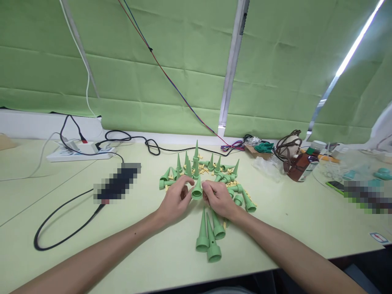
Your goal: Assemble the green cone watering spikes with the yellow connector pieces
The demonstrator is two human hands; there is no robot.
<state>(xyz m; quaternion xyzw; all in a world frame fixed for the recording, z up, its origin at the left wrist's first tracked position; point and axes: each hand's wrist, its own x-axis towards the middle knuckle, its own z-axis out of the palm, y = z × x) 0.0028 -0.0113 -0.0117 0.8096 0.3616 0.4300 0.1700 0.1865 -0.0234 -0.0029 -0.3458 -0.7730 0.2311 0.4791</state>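
Far left on the worktop [147,257], a power strip [82,154]; come inward and here's the left hand [176,200], loosely curled, a gap between thumb and forefinger, their tips right at the edge of a green cone [197,192]. Gripping or just steadying? Can't tell from here. That cone sits between the hands, wide mouth towards us, point up. Looks like light, stiff plastic, probably smooth, hard to break; the wide collar should give the surest hold, the taper might slip. Now the right hand [219,199], just beside it: fingers folded in, thumb pressed to forefinger, anything pinched there hidden. Below, loose cones [202,234]; further right, past the pile, a brown bottle [301,166] leans.
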